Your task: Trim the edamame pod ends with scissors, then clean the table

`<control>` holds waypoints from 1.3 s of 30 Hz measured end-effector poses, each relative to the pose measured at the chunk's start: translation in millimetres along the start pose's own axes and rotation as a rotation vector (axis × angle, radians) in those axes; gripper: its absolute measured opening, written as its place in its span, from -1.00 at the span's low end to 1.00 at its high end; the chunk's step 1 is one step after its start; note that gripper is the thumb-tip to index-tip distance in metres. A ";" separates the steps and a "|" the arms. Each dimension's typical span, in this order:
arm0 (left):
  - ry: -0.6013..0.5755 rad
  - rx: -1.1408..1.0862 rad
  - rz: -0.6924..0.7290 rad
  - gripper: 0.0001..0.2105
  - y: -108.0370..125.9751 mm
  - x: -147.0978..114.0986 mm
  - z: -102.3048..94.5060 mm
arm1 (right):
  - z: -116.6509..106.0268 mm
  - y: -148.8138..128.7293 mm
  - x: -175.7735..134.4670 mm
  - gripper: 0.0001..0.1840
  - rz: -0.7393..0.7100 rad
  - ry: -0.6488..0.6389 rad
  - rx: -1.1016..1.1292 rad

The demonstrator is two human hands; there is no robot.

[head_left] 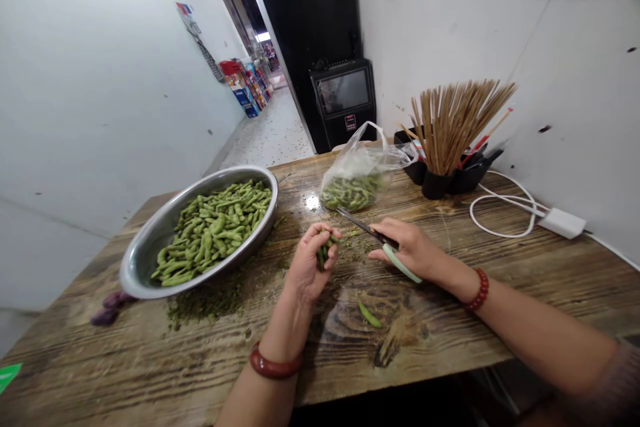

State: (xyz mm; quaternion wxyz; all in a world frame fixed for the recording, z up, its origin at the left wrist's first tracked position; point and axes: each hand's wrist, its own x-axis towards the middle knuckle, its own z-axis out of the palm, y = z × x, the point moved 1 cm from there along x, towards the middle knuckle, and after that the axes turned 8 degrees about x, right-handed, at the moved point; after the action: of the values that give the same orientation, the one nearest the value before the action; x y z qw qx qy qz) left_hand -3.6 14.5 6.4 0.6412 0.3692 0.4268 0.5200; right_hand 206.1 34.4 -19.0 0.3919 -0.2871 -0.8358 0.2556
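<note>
My left hand [309, 261] is closed around a few edamame pods [325, 252], whose green ends show between the fingers. In my right hand [414, 248] is a pair of scissors [367, 227] with pale green handles, the blades pointing left and away from me. A gap separates the scissor tips from the pods. One loose edamame pod [369, 314] lies on the wooden table [345, 353] near me. To the left a large metal basin [131, 273] holds many edamame pods [215, 230]. Beyond my hands stands a clear plastic bag [357, 160] with more pods in it.
Small green trimmings [205, 307] litter the table by the basin, beside dark purple items [111, 307]. At the right back, a black holder [436, 185] carries wooden skewers [453, 123]. A white adapter [563, 222] and its cable lie near the right wall.
</note>
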 end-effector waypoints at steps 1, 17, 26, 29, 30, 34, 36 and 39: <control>-0.007 -0.002 -0.001 -0.79 0.8 -0.1 -0.3 | 0.1 1.2 -0.1 -0.64 -0.002 0.007 0.001; 0.168 0.491 0.285 -0.83 57.9 -16.6 -11.6 | 4.0 -0.2 -2.7 -0.60 -0.016 0.016 -0.008; 0.694 1.519 0.533 -0.68 159.0 5.5 -99.6 | 5.5 4.8 -4.4 -0.59 -0.017 0.025 -0.018; 0.577 1.659 0.448 -0.50 166.7 8.8 -127.9 | 4.9 4.5 -3.8 -0.61 -0.023 0.030 -0.029; 0.531 1.697 0.435 -0.47 164.5 7.2 -134.2 | 4.7 3.9 -3.7 -0.61 -0.026 0.028 -0.027; 0.272 1.879 0.377 -0.48 139.6 -2.8 -151.0 | 4.3 1.4 -3.5 -0.59 -0.026 0.017 -0.008; 0.180 1.954 0.343 -0.50 127.3 -3.5 -160.1 | 3.9 1.0 -3.4 -0.57 -0.018 0.017 -0.011; 0.182 2.025 0.339 -0.50 121.8 4.1 -173.7 | 3.0 2.8 -2.3 -0.57 0.008 0.018 -0.055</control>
State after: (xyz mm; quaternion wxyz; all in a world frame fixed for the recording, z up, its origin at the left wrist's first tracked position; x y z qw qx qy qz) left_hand -207.8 46.5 54.4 -0.0868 0.7510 0.6540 0.0262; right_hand 205.7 34.1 -23.6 0.3902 -0.3034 -0.8379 0.2314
